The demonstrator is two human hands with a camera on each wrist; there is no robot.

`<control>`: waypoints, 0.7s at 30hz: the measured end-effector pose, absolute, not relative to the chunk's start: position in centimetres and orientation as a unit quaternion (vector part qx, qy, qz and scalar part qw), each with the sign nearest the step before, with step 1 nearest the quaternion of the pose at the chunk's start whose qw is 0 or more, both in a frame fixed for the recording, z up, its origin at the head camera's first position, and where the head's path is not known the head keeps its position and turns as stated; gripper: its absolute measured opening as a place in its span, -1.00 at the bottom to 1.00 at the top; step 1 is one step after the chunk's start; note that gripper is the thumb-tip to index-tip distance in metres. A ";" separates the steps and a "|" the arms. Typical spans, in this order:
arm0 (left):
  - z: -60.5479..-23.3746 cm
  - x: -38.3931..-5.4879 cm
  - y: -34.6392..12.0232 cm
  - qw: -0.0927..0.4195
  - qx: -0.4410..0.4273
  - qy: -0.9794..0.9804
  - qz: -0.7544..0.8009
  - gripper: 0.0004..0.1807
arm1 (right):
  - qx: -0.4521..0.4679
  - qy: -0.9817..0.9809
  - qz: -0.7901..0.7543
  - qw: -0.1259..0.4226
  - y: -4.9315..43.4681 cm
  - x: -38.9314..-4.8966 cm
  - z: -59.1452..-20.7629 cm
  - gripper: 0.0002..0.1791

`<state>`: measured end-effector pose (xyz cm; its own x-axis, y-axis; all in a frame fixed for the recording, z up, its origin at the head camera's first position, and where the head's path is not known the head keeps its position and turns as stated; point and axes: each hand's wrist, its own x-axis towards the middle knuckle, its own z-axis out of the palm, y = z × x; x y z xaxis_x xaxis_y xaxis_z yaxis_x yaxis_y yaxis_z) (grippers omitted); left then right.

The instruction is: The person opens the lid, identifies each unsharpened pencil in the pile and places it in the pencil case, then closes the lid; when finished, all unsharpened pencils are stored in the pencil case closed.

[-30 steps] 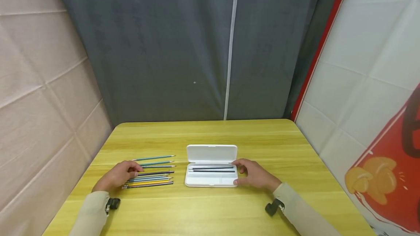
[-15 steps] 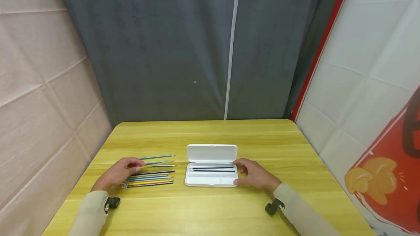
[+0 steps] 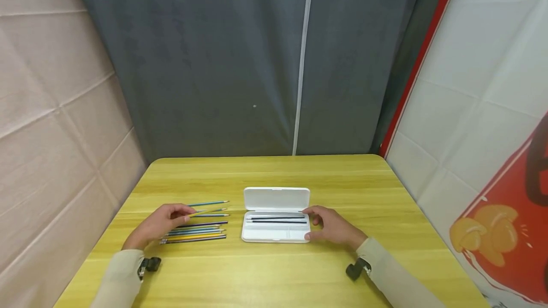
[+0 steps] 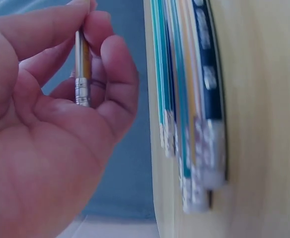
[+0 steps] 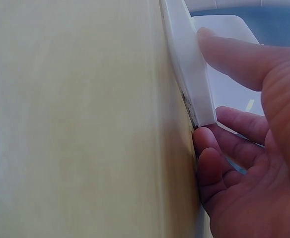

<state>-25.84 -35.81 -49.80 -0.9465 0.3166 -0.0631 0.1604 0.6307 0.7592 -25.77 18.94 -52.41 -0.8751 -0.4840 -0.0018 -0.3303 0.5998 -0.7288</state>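
Note:
My left hand (image 3: 162,222) pinches a yellowish pencil (image 4: 83,64) between thumb and fingertips, above the row of pencils. In the left wrist view its metal ferrule end points back into the palm. Under and beside this hand several pencils (image 3: 197,236) lie side by side on the table, in teal, blue, yellow and dark colours. My right hand (image 3: 329,227) grips the right end of a white pencil case (image 3: 265,237), thumb at the near corner and fingers at the far one. The case's lid (image 3: 276,198) stands raised, and dark pencils (image 3: 278,222) lie inside.
A wood-grain table (image 3: 274,274) carries everything. Behind its far edge hangs a grey curtain (image 3: 222,61). Pale fabric walls (image 3: 55,108) stand at the left and right, the right one with a red printed area (image 3: 509,251).
My left hand has taken a pencil from the row, raised it and shifted slightly right and away from me. My right hand keeps its hold on the pencil case.

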 end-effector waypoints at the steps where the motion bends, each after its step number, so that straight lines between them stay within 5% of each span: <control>1: -49.7 -25.8 -35.6 0.096 0.132 0.897 0.410 -0.70 | -0.229 0.889 -0.384 0.100 18.9 -25.8 -52.4 -0.20; 21: -49.0 -25.3 -32.1 0.102 0.157 0.876 0.444 -0.65 | -0.218 0.894 -0.378 0.101 18.9 -25.9 -52.5 -0.18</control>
